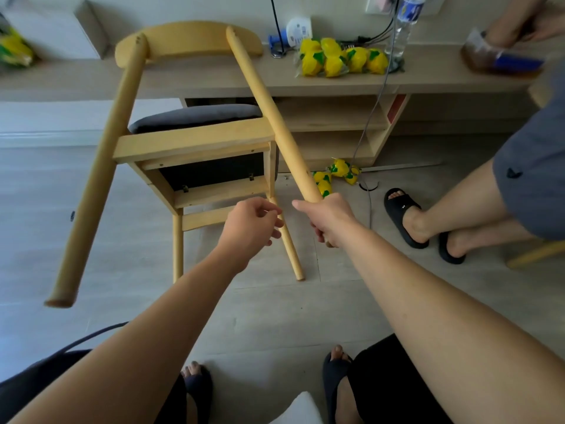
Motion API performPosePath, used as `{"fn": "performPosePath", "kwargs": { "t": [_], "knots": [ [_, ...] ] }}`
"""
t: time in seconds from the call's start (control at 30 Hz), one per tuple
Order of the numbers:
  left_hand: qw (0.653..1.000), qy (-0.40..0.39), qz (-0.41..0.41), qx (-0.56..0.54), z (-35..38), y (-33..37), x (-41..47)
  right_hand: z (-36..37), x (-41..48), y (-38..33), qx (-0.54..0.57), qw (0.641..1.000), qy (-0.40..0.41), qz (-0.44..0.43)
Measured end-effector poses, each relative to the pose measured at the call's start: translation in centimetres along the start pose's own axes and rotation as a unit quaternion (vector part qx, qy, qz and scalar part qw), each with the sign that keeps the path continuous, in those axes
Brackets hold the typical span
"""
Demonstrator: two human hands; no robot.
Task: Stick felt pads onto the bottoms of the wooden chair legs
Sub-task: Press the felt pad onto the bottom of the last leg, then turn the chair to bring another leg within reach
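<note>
Grey floor (269, 307); pale wooden chair (195, 142) tipped back, right hand (328, 220) gripping leg.

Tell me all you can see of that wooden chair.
The chair is pale wood with round legs, a curved backrest and a grey seat cushion. It is tipped back, its backrest against the desk, so the dark underside of the seat shows. The right hand grips the end of one long leg; the left hand is loosely curled by a thinner leg. No pad shows.

Head view: worn on the person's head, looking forward and down.
Nearness: close over both forearms; tilted chair (195, 142) just ahead.
</note>
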State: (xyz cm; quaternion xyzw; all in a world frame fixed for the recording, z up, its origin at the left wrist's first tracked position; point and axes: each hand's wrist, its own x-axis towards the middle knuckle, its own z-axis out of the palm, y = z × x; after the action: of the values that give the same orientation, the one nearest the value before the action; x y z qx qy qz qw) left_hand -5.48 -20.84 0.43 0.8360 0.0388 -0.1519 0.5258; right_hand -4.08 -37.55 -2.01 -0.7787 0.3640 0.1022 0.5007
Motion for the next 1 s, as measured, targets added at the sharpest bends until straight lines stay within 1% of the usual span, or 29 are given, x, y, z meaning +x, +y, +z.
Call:
{"fn": "performPosePath", "kwargs": {
  "t": [0.2,0.33,0.4,0.5,0.6,0.7,0.8,0.9,0.93,1.0],
  "knots": [
    [0.993,0.017,0.086,0.080,1.7,1.4,-1.3,-0.6,-1.5,0.7,-0.005,1.000,0.001,-0.023],
    [0.974,0.017,0.166,0.154,2.5,1.9,-4.2,-1.4,-3.4,2.0,0.009,0.999,-0.002,-0.036],
    [0.968,0.022,0.186,0.168,2.3,1.3,-5.3,-1.4,-4.2,3.0,0.005,0.999,0.004,-0.034],
    [0.962,0.049,0.199,0.177,1.9,0.0,-6.9,-1.6,-5.7,4.9,0.000,1.000,0.011,-0.022],
    [0.950,0.078,0.236,0.187,1.5,-0.8,-7.8,-1.8,-7.1,7.2,0.007,0.999,0.016,-0.029],
    [0.922,0.098,0.286,0.244,1.2,-1.3,-8.6,-1.8,-9.0,9.8,-0.003,0.998,0.031,-0.046],
    [0.886,0.076,0.338,0.308,2.0,-1.9,-9.8,-1.8,-11.1,12.5,-0.026,0.996,0.061,-0.068],
    [0.864,0.046,0.365,0.344,3.4,-1.9,-10.7,-1.7,-12.6,14.4,-0.037,0.994,0.069,-0.080],
    [0.855,0.043,0.378,0.354,4.0,-1.9,-10.8,-1.7,-13.0,14.9,-0.034,0.994,0.067,-0.083],
    [0.828,0.062,0.412,0.375,5.1,-1.5,-11.0,-1.7,-13.5,15.8,-0.029,0.993,0.066,-0.089]
  ]
}}
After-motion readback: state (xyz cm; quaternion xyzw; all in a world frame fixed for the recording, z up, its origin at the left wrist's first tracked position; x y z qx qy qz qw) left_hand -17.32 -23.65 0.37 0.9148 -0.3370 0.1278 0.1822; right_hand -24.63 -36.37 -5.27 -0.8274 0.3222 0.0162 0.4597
